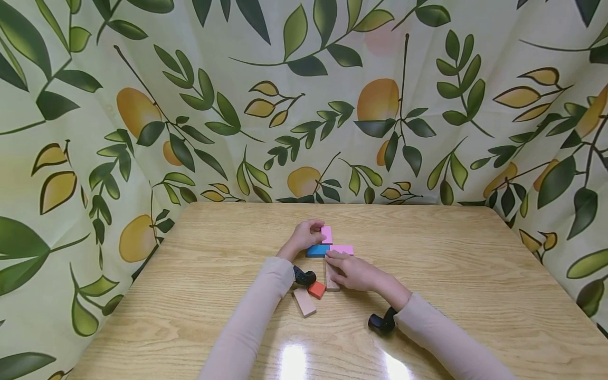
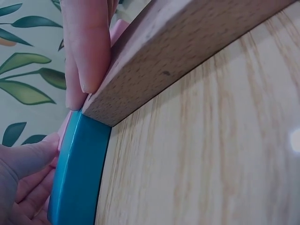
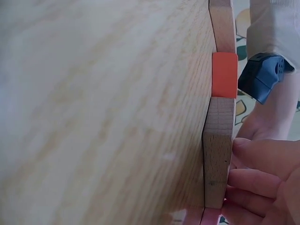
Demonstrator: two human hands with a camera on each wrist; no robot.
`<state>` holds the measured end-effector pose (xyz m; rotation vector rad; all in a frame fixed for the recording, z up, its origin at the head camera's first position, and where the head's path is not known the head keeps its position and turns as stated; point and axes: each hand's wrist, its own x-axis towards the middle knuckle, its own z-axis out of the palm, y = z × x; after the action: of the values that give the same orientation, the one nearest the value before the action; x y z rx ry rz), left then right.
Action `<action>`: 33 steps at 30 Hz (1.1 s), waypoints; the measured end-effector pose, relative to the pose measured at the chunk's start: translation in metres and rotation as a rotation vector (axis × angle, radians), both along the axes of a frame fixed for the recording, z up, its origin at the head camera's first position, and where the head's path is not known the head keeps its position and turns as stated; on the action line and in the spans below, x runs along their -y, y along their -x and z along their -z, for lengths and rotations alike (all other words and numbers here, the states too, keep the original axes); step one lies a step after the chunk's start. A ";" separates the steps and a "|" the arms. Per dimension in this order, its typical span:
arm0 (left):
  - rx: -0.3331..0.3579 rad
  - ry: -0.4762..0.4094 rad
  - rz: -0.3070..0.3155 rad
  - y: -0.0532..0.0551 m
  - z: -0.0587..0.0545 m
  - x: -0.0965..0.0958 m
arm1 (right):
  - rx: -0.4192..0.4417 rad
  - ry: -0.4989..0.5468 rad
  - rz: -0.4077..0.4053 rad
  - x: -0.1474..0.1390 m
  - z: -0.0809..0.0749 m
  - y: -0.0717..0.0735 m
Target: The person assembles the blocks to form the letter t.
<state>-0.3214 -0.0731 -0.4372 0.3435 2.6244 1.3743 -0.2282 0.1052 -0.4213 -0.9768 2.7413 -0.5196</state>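
Note:
In the head view my left hand (image 1: 304, 236) pinches a small pink block (image 1: 326, 234) at its left side, just behind a blue block (image 1: 316, 251). A second pink block (image 1: 345, 248) lies to the blue one's right, end to end with it. My right hand (image 1: 357, 272) rests over a long plain wooden block (image 1: 332, 286), with fingertips reaching to where it meets the blue block. In the left wrist view those straight fingers (image 2: 91, 65) come down on the wooden block's end beside the blue block (image 2: 79, 173).
An orange-red block (image 1: 316, 290) sits at the wooden block's near end. Another plain wooden block (image 1: 304, 302) lies tilted in front of it. Black devices (image 1: 381, 323) are worn on both wrists. A leaf-patterned cloth (image 1: 304, 105) hangs behind the wooden table (image 1: 451, 253).

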 end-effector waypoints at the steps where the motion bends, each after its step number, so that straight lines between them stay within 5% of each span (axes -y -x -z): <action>1: -0.002 0.001 0.001 0.000 0.000 0.000 | 0.002 0.001 0.002 0.000 0.000 0.000; 33: 0.027 -0.007 -0.012 0.002 -0.003 -0.007 | 0.017 0.005 0.015 0.000 0.001 0.000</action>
<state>-0.3237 -0.0664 -0.4346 0.3082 2.6052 1.3828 -0.2280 0.1052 -0.4221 -0.9493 2.7363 -0.5351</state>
